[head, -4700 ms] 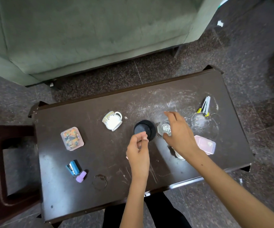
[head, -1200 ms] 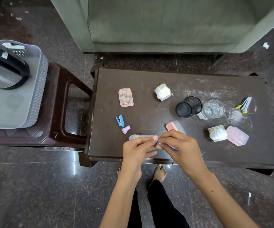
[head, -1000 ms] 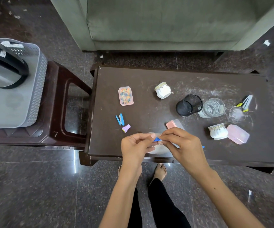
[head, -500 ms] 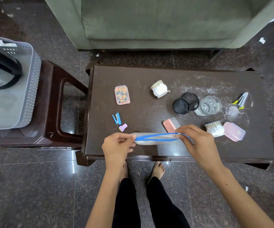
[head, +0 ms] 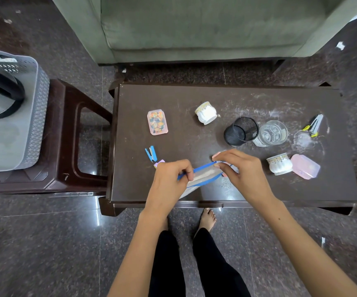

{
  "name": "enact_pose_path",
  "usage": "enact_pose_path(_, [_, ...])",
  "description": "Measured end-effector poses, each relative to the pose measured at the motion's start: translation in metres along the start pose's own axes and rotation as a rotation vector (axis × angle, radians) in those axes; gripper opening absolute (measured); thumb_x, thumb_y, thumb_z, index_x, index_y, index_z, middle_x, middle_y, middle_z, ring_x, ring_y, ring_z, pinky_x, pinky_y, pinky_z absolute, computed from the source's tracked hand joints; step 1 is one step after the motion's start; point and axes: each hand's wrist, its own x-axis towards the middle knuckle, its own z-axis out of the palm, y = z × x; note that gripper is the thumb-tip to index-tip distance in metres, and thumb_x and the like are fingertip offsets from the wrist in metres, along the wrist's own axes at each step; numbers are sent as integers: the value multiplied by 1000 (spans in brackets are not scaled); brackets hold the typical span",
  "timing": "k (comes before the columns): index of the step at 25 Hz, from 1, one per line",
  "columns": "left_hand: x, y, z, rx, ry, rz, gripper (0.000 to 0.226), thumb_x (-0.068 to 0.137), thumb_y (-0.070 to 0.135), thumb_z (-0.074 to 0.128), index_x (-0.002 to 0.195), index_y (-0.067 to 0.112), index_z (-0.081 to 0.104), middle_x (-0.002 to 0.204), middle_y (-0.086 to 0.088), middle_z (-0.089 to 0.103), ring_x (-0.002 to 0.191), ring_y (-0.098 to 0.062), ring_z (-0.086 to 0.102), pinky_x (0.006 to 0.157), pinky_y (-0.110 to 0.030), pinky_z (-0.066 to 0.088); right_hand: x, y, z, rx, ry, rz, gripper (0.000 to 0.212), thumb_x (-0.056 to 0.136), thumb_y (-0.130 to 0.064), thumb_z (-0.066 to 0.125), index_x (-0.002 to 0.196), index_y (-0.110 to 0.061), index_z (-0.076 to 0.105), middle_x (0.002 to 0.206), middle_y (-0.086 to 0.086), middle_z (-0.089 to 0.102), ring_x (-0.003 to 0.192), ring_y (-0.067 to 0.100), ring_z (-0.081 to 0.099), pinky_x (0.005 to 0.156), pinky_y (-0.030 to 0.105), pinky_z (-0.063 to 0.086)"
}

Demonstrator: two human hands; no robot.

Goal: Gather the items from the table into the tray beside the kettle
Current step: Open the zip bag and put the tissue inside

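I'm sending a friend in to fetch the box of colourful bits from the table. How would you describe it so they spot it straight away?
On the dark brown table in front of the green sofa, look at the left end, nearest the stool. The small clear pink-rimmed box lies flat there, apart from the white cup. Unlike the plain pink box at the right end, it shows multicoloured pieces inside.

The table (head: 259,189) under the hands was dark brown, its top scuffed with whitish scratches. The pouch (head: 203,179) pinched between both hands looked like clear, thin plastic with a blue rim. Beyond the right hand stood a black wire-mesh cup (head: 240,131) and a clear tumbler (head: 272,133), seemingly glass. Left of the left hand, the tray (head: 38,116) was matt grey perforated plastic. The floor (head: 44,254) was polished, speckled stone, glossy with reflections.
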Motion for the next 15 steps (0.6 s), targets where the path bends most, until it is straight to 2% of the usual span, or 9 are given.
enact_pose_path(1, [1,-1,-1,4,12,-4,32,73,-8,58,69,24,61,69,-2,69,72,-28,66,97,-50,46,0,3,0,-9,-9,-5,11,85,-5,65,94,-10,70,94,2,69,69,9,61,64,39,56])
enact_pose_path(5, [6,-3,-9,31,52,-11,27,75,-9,63,74,15,77,80,2,76,76,-9,67,80,-22,53,2,10,1,-122,12,30,15,85,-5,64,95,-13,70,96,2,69,82,20,66,69,41,55])
enact_pose_path(6, [6,-4,-10,68,54,-1,27,76,-8,63,77,15,77,83,4,76,78,-8,68,80,-22,53,2,8,3,-189,41,21,15,84,-5,64,96,-13,70,97,2,69,85,21,65,71,40,55])
enact_pose_path(9, [6,-5,-11,118,32,48,30,76,-4,60,85,19,77,90,8,76,84,-12,70,85,-35,54,-4,-8,13,-287,117,-124,16,83,-9,67,99,-9,69,101,4,68,95,18,60,82,29,50])
enact_pose_path(11, [7,-1,-12,33,3,49,34,74,-6,58,89,18,77,92,8,76,85,-8,69,81,-34,55,-9,-16,20,-285,27,-243,21,81,-21,71,98,-9,70,100,3,69,94,16,59,81,25,49])
enact_pose_path(13, [7,3,-14,-89,-49,27,37,75,-8,60,95,18,76,96,9,75,87,-3,67,81,-31,55,-12,-19,28,-336,-123,-276,32,75,-28,76,102,-12,69,101,1,69,91,18,62,76,29,52])
enact_pose_path(15, [7,3,-16,-123,-85,22,44,73,-10,60,103,20,74,105,10,72,95,-2,66,84,-32,55,-9,-19,33,-403,-148,-275,28,74,-17,75,101,-13,70,95,1,69,83,23,65,71,32,53])
